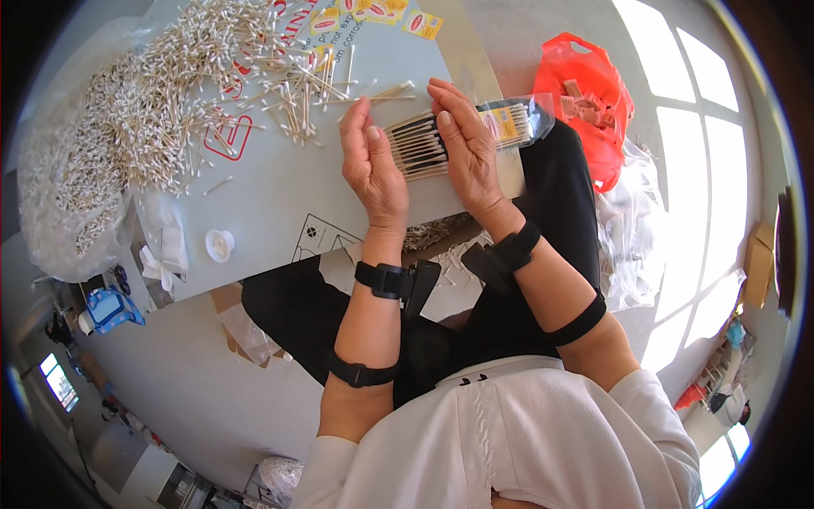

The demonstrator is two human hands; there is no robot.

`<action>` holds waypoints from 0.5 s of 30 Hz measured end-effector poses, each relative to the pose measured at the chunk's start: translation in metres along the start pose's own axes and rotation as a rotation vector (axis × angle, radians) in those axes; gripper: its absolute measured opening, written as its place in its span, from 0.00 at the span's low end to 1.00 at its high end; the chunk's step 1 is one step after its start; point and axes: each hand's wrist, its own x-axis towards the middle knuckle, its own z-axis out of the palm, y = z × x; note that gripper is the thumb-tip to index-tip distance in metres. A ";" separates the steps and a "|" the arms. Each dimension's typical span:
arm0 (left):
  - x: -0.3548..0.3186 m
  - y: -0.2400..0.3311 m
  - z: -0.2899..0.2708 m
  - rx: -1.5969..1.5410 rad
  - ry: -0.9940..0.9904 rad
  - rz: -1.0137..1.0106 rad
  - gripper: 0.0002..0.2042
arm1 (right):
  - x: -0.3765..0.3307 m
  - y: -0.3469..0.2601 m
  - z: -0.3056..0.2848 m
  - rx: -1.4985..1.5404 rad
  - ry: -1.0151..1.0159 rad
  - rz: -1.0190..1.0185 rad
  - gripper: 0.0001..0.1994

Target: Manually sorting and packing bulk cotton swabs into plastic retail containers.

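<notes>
My left hand (374, 174) is held on edge with its fingers stretched out, by the left ends of a row of cotton swabs (417, 146). Facing it, my right hand (466, 151) has its fingers extended along the right side of that row. The swabs lie side by side between the two palms near the table's edge. Just right of my right hand is a clear plastic pack (521, 125) of swabs with a yellow label, partly covered by the hand. Whether the row and the pack are joined beneath my right hand is hidden.
A large heap of loose cotton swabs (161, 102) spreads over the table (263, 204), partly in a clear bag (51, 229). Several yellow cards (422, 24) lie at the far edge. A small white cup (220, 245) stands nearer. A red bag (585, 64) sits to the right.
</notes>
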 end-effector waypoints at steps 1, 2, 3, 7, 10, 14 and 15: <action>-0.002 0.002 0.004 0.000 -0.001 -0.003 0.20 | -0.001 0.000 0.002 -0.001 0.001 0.002 0.13; -0.003 0.004 0.007 -0.022 0.007 -0.020 0.20 | -0.001 0.001 0.005 0.036 0.000 0.016 0.13; -0.004 0.007 0.009 -0.045 0.015 -0.038 0.21 | -0.001 0.001 0.006 0.073 0.000 0.030 0.13; -0.003 0.006 0.006 -0.148 0.025 -0.074 0.20 | 0.001 0.008 0.005 0.068 0.025 0.015 0.13; -0.005 0.010 -0.003 -0.125 0.054 -0.116 0.17 | 0.002 0.007 -0.003 0.199 0.004 0.119 0.14; -0.013 0.013 -0.042 0.480 -0.241 0.127 0.18 | 0.009 -0.014 -0.028 -0.049 -0.085 0.072 0.09; -0.016 0.013 -0.046 0.546 -0.307 0.147 0.20 | 0.010 -0.017 -0.037 -0.269 -0.201 0.027 0.10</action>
